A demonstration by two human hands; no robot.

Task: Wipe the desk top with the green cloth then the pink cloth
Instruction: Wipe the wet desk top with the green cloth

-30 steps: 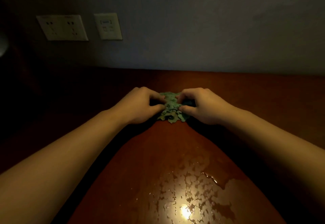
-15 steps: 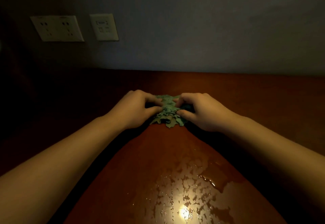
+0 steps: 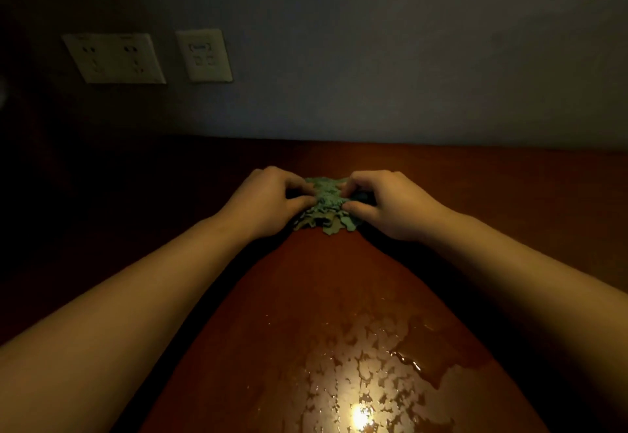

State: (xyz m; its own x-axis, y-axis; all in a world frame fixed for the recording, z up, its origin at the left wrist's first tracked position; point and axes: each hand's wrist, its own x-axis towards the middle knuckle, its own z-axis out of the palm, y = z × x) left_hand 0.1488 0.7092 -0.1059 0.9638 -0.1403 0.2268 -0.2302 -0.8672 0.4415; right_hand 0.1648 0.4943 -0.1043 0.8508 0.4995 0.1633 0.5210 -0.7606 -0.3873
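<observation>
A green cloth [image 3: 325, 205], bunched into a crumpled lump with ragged, frilly edges, sits on the far middle part of a reddish-brown desk top [image 3: 306, 296], not far from the wall. The left hand [image 3: 268, 203] pinches the cloth's left side between its curled fingers and thumb, and the right hand [image 3: 390, 206] pinches the right side the same way, so the fabric is squeezed together between the two hands. Both bare forearms reach forward from the lower corners and cast dark shadows on the desk. The desk's surface is smooth and glossy. Near the lower edge lies a patch of water [image 3: 367, 375], broken into irregular blotches and beads, with a thicker puddle edge on its right and a bright spot of reflected light in it. Behind the desk stands a plain, matte grey wall [image 3: 407, 58]. On its left part hang a wide rectangular socket plate [image 3: 114, 58] and, just beside it, a smaller upright plate [image 3: 204, 55], both pale and flat.
</observation>
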